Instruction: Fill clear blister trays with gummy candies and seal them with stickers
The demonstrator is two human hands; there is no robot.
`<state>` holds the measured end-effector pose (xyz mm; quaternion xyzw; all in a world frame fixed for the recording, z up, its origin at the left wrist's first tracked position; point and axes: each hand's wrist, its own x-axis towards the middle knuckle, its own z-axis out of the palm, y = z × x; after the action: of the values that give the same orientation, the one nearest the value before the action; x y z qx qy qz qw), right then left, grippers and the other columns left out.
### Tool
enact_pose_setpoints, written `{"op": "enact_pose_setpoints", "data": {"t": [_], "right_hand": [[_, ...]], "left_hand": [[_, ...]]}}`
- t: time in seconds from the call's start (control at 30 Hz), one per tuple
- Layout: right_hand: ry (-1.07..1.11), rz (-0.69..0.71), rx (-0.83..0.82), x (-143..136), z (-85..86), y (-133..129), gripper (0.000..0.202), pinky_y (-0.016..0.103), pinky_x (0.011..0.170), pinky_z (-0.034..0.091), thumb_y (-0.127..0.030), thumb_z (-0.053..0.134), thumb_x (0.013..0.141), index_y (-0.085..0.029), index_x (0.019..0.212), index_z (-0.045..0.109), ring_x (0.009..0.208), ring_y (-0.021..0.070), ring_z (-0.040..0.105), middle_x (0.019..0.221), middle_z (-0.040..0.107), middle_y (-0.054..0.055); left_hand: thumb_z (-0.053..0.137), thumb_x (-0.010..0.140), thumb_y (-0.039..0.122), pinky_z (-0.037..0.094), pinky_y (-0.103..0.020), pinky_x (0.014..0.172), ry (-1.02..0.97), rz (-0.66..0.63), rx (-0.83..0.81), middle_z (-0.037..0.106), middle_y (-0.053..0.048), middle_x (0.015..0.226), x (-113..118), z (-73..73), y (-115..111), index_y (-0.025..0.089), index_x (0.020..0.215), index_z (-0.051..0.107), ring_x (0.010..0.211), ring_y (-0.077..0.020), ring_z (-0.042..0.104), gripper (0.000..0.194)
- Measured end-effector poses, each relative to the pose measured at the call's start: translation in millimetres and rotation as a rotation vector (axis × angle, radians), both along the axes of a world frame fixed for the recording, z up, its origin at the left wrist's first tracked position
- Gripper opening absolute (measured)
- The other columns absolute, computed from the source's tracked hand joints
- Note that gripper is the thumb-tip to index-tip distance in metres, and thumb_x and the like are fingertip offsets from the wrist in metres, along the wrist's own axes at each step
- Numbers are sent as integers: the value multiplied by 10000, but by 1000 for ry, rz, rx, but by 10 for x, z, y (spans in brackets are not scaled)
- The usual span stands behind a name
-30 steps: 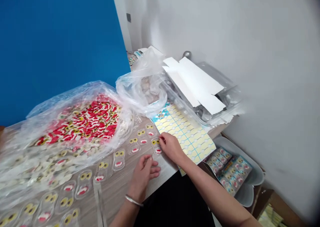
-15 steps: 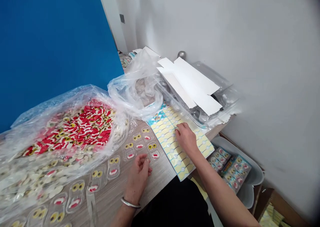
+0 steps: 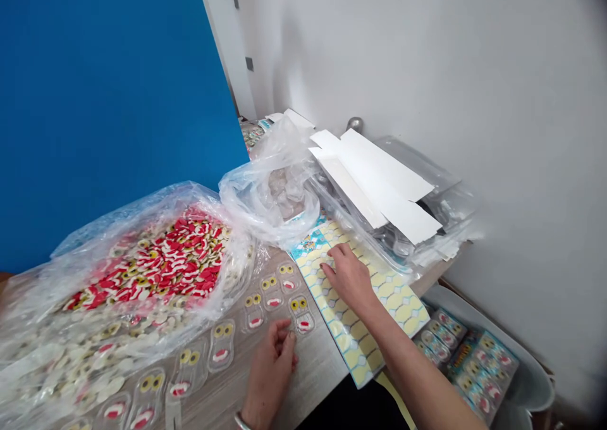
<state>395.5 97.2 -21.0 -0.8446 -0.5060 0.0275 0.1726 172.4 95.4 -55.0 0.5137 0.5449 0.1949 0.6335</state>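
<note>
My right hand (image 3: pixel 349 279) rests on a yellow printed sheet (image 3: pixel 398 300) with blue borders and rows of wavy lines. Its thumb stands apart from the fingers, and the fingertips touch the upper left part of the sheet. My left hand (image 3: pixel 272 370) is over the table, with thumb and fingers curled together; whatever they hold, if anything, is hidden. Just beyond its fingertips lies a small clear plastic blister (image 3: pixel 302 316) holding yellow eye pieces and a red-and-white mouth piece. More such blisters (image 3: pixel 221 344) lie in a row along the table.
At left, a clear plastic bag (image 3: pixel 156 272) spills over with red-and-white mouths and eye pieces. White card strips (image 3: pixel 374 177) lie on clear plastic trays (image 3: pixel 446 193) by the wall. Below the table's right edge, a grey bin (image 3: pixel 531 379) contains filled packs (image 3: pixel 488 370).
The view has shifted, so everything sits lower and slightly right. My right hand has slid toward the sheet's upper left, its thumb now farther from its fingers. My left hand stays near the blister.
</note>
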Motion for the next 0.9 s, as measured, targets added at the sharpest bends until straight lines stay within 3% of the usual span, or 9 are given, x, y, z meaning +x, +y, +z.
{"op": "enact_pose_setpoints", "data": {"t": [0.17, 0.3, 0.37, 0.47, 0.57, 0.63, 0.73, 0.8, 0.9], "right_hand": [[103, 44, 105, 159, 203, 958, 203, 281, 825, 440, -241, 491, 949, -188, 1020, 673, 969, 206, 627, 1053, 683, 107], [161, -25, 25, 319, 99, 1779, 190, 281, 768, 449, -224, 559, 880, -139, 960, 708, 898, 224, 656, 951, 721, 142], [189, -38, -10, 367, 0, 2007, 147, 277, 726, 449, -210, 617, 816, -135, 890, 721, 854, 228, 663, 891, 730, 135], [201, -53, -3, 415, -54, 2070, 153, 276, 713, 441, -162, 576, 810, -128, 863, 716, 818, 217, 661, 862, 728, 123], [185, -57, 60, 421, 79, 1821, 212, 269, 742, 435, -143, 486, 860, -131, 926, 686, 834, 194, 645, 877, 718, 96], [164, -15, 136, 345, 220, 1481, 225, 261, 761, 434, -160, 452, 893, -149, 979, 659, 837, 178, 631, 896, 703, 70], [82, 191, 321, 48, 342, 741, 215, 276, 781, 447, -206, 442, 935, -180, 990, 649, 843, 180, 619, 959, 678, 79], [29, 365, 327, -230, 316, 174, 236, 289, 797, 467, -224, 432, 961, -210, 968, 668, 908, 196, 628, 1024, 679, 94], [-5, 537, 286, -606, 178, -569, 229, 343, 823, 504, -229, 461, 964, -259, 1040, 676, 952, 224, 640, 1128, 681, 90]], "left_hand": [[724, 667, 493, 443, -260, 465, -50, 36, -88, 605, 18, 690, -6, -48, 27, 191, 969, 606, 500, -136, 568, 443], [698, 690, 549, 419, -238, 434, -75, 70, -73, 588, 23, 684, -10, -161, 6, 192, 965, 605, 466, -114, 550, 460], [686, 689, 579, 400, -230, 419, -78, 92, -65, 584, 23, 677, -9, -213, -5, 193, 951, 604, 445, -105, 536, 474], [697, 669, 596, 386, -226, 407, -85, 102, -91, 604, 11, 694, -15, -237, 11, 188, 938, 608, 436, -100, 531, 497], [729, 649, 585, 410, -236, 427, -108, 123, -102, 624, -2, 692, -8, -129, 61, 172, 930, 626, 463, -110, 546, 510], [765, 631, 567, 469, -259, 494, -151, 166, -81, 663, -28, 724, 29, 44, 94, 166, 931, 643, 534, -137, 596, 516], [779, 665, 528, 549, -317, 734, -329, 249, -130, 725, -102, 1017, 135, 399, 126, 181, 1064, 644, 829, -206, 694, 546], [726, 742, 521, 539, -344, 833, -524, 278, -231, 697, -122, 1163, 208, 602, 136, 193, 1151, 618, 980, -228, 683, 535], [757, 734, 449, 528, -323, 811, -638, 335, -269, 721, -95, 1047, 242, 709, 107, 181, 1096, 627, 915, -201, 687, 469]]}}
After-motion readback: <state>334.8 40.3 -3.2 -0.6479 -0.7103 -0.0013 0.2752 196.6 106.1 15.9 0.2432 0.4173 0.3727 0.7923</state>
